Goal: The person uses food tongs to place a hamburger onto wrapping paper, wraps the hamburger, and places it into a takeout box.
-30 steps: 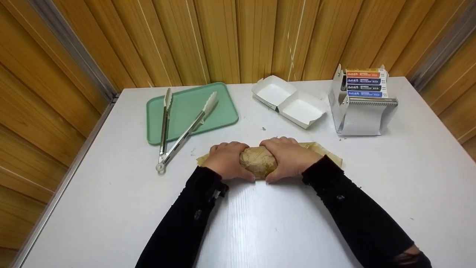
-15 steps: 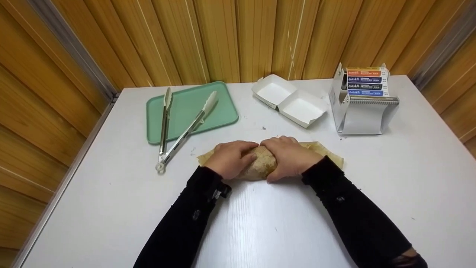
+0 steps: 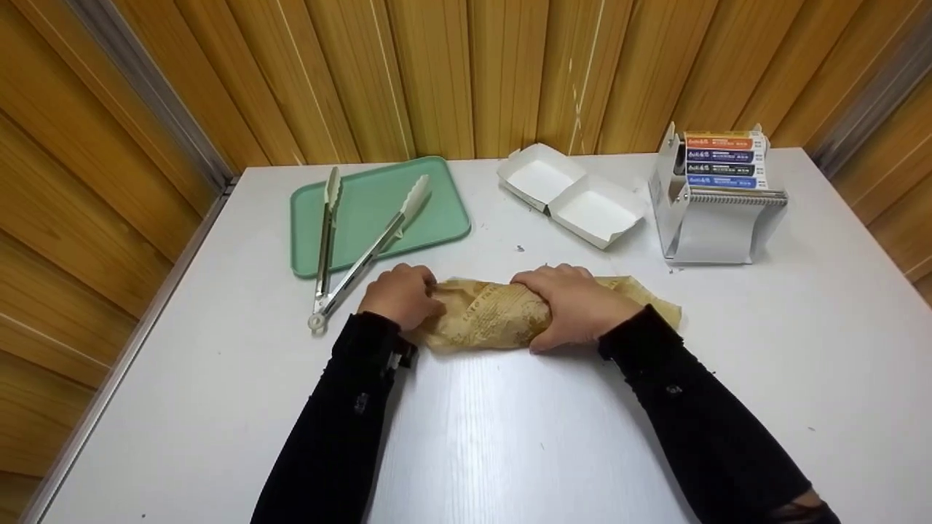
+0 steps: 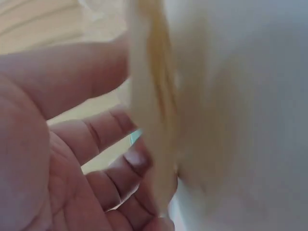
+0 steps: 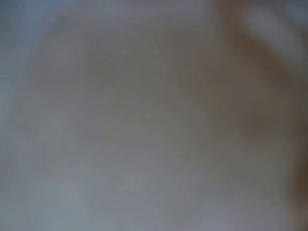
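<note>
On the white table in the head view lies a bundle (image 3: 502, 319) wrapped in brown printed paper. My right hand (image 3: 581, 309) grips its right part from above, thumb at the near side and fingers over the far side. Past that hand a flat paper end (image 3: 644, 295) sticks out. At the other end my left hand (image 3: 399, 297) pinches the loose wrapping paper (image 3: 453, 298). In the left wrist view the thumb and curled fingers meet a fold of this paper (image 4: 151, 101). What the paper encloses is hidden. The right wrist view is a blur.
Metal tongs (image 3: 362, 266) lie spread, their tips over a green tray (image 3: 378, 207) at the back left. An unfolded white box (image 3: 571, 193) sits at the back middle. Near the right back corner stands a white holder (image 3: 717, 211) with several coloured boxes. A wooden panel wall (image 3: 502, 73) bounds the back.
My left hand has slid left from the bundle's middle to its end, uncovering the printed paper. The right hand keeps its grip in the same place.
</note>
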### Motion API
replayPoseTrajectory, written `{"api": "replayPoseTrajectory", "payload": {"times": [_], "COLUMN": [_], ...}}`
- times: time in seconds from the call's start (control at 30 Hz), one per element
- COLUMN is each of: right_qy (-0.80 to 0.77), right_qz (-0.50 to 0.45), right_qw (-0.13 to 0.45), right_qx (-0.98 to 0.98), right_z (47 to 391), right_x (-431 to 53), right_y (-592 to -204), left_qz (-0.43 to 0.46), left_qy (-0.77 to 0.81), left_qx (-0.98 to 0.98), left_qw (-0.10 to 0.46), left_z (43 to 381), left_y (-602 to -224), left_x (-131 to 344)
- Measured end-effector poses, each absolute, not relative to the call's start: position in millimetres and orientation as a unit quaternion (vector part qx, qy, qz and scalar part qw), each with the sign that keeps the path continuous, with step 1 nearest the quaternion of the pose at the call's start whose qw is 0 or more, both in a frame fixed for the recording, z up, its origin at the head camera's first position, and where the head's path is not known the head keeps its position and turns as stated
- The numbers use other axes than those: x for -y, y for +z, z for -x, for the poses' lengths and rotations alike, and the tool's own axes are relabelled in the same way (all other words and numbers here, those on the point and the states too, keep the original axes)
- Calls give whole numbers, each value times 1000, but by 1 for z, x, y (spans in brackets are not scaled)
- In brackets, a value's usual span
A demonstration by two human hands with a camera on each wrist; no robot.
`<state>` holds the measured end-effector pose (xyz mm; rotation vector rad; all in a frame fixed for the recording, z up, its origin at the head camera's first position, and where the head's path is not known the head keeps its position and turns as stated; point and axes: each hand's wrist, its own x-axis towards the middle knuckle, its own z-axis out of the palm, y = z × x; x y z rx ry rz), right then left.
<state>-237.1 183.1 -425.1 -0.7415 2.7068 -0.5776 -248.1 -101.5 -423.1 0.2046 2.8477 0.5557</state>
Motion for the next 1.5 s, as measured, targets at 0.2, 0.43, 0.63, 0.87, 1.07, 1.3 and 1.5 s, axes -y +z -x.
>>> {"api": "replayPoseTrajectory", "payload": {"times": [0.2,0.43,0.63,0.87,1.07,1.3,1.5], "right_qy": [-197,-196,-194,-171,-173,-172,-155], "right_qz": [256,255,260,277,274,263,270], "right_qw": [137,139,131,95,112,130,117], "right_qx": [-936,-937,-937,-941,-939,-941,-943], "right_z": [237,236,236,235,236,238,239], "right_x": [-184,-185,-184,-184,-184,-184,-182], "right_y": [-426,-426,-425,-425,-424,-425,-426], "left_qz": [-54,-59,-53,-41,-36,-25,-18], "left_qy": [198,220,220,228,204,251,338], "left_qx": [-971,-965,-966,-964,-970,-956,-933], "left_qw": [122,129,126,129,127,152,125], "left_z": [251,253,253,253,253,253,256], "left_y": [-425,-429,-428,-426,-423,-422,-421], "left_x": [110,113,113,112,112,120,131]}}
